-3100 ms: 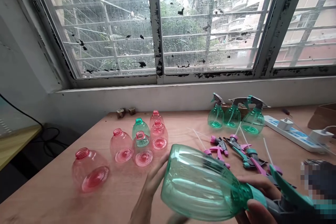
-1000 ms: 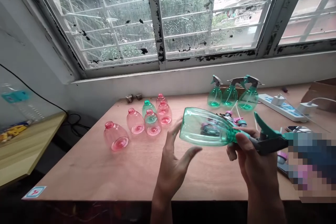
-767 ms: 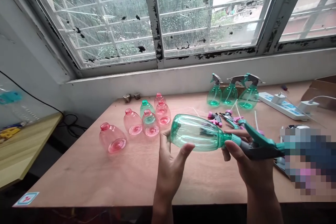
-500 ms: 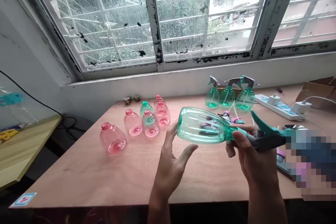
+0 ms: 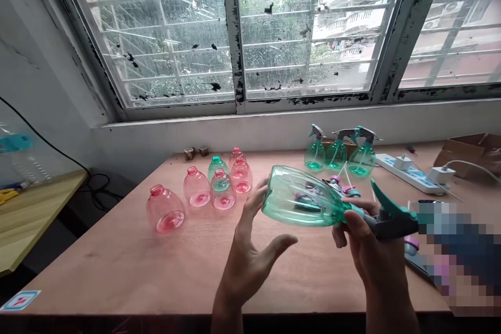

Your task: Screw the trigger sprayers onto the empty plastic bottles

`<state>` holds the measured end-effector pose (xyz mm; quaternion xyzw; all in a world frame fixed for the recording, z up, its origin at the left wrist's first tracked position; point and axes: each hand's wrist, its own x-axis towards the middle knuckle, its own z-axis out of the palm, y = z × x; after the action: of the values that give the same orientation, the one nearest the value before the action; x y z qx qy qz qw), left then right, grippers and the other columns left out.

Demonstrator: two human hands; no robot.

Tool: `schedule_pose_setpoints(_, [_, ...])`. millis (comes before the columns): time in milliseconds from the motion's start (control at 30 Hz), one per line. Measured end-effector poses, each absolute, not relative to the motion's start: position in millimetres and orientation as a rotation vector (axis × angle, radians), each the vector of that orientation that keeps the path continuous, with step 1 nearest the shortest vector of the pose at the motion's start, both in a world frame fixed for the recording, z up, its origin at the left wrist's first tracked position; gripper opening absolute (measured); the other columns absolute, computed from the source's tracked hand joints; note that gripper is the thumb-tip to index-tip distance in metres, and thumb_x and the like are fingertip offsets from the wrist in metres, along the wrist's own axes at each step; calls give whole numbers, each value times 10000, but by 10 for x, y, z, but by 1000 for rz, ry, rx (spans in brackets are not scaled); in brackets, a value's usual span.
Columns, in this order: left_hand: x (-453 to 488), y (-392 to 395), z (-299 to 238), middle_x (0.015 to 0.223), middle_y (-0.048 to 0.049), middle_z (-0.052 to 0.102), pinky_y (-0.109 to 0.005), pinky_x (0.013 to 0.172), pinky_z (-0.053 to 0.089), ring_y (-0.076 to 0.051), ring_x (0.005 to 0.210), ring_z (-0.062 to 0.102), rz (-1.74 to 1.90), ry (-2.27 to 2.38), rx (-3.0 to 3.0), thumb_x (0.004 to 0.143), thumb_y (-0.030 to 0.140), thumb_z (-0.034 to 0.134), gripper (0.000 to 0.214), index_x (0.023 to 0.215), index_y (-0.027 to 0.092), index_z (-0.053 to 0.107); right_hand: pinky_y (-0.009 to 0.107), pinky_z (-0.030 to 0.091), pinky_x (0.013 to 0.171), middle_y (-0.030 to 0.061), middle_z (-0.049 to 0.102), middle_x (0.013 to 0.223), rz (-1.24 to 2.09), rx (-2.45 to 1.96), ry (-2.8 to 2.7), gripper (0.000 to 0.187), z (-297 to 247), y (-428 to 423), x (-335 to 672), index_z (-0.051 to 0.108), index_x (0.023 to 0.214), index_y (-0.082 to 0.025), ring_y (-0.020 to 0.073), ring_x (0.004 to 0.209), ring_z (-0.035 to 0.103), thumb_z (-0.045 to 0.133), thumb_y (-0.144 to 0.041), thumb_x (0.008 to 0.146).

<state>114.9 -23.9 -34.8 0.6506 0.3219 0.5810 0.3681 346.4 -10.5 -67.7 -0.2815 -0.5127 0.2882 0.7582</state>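
Observation:
A clear green spray bottle [image 5: 299,195] lies on its side in the air above the table, its base to the left and its grey-and-green trigger head to the right. My right hand [image 5: 370,250] is closed around the neck and the collar of the trigger head. By the base, my left hand [image 5: 248,255] is open, thumb well apart from the fingers. Its fingertips come up to the edge of the base; whether they touch it I cannot tell. Seen through the bottle, some spray head parts on the table look blurred.
Several pink bottles without heads [image 5: 166,209] and a green one [image 5: 216,165] stand at left. Three green spray bottles with heads [image 5: 362,156] stand at the back, beside a white power strip [image 5: 410,175] and a cardboard box [image 5: 467,154]. A pixelated patch covers the right side.
My left thumb has moved away from the bottle, and the left hand is a little lower and further left. The right hand keeps its hold. The camera view has shifted slightly.

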Motion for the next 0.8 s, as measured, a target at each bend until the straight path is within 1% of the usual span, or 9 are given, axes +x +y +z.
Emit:
schedule_pose_setpoints(67, [1159,-260,-329,1589,-37,639,-463,1308,392,-300,1559,522,1505,805,1591,922,525,899,667,1500,399,592,283,493,492,-51,675,573,595,-652,-1164,160,-678,-141,3467,820,1113,-260,153,440,631,869,-329,978])
schedule_pose_setpoints(133, [1175,-273,-307,1466,-59,716,-468,1227,474,-311,1436,624,1546,842,1493,921,586,876,580,1383,330,638,309,506,538,-57,668,555,557,-694,-1217,220,-681,-174,3468,808,1156,-260,166,469,639,891,-319,961])
schedule_pose_setpoints(200, [1180,-277,-294,1371,-64,763,-477,1162,523,-316,1344,680,1559,883,1446,928,583,870,512,1301,301,660,322,506,545,-55,678,562,552,-690,-1259,235,-688,-176,3468,797,1182,-264,178,473,648,885,-311,969])
schedule_pose_setpoints(267, [1164,-276,-297,1452,-57,736,-502,1226,477,-324,1435,630,1559,905,1480,934,526,886,508,1346,326,668,316,502,529,-49,694,581,577,-641,-1272,201,-690,-153,3461,796,1174,-269,183,466,666,863,-309,988])
schedule_pose_setpoints(333, [1134,-278,-309,1632,-25,626,-528,1346,335,-320,1603,477,1566,917,1574,945,454,896,564,1448,398,647,290,479,500,-45,698,598,627,-580,-1235,154,-682,-132,3443,800,1146,-269,170,452,662,838,-325,1009])
schedule_pose_setpoints(400, [1107,-288,-319,1712,3,550,-533,1391,248,-307,1667,387,1554,911,1658,955,404,895,636,1518,461,605,270,459,496,-49,687,600,686,-552,-1164,139,-672,-134,3423,796,1129,-268,149,449,641,824,-352,1021])
schedule_pose_setpoints(533, [1113,-323,-299,1685,-49,577,-516,1368,328,-323,1636,444,1489,809,1611,951,440,890,726,1587,424,540,276,485,497,-50,690,601,691,-570,-1161,152,-681,-172,3432,782,1137,-266,155,453,650,837,-326,1008])
schedule_pose_setpoints(667, [1156,-340,-271,1669,-91,600,-533,1349,367,-356,1612,477,1501,849,1516,1012,497,803,616,1563,332,580,311,517,482,-48,689,582,646,-611,-1252,201,-702,-170,3440,784,1190,-270,190,446,670,841,-279,998])
schedule_pose_setpoints(800, [1141,-343,-299,1736,-51,526,-586,1386,282,-356,1667,394,1505,908,1656,1044,442,771,630,1627,414,532,328,497,471,-49,671,601,643,-636,-1141,131,-670,-143,3390,815,1106,-271,183,419,646,836,-341,998])
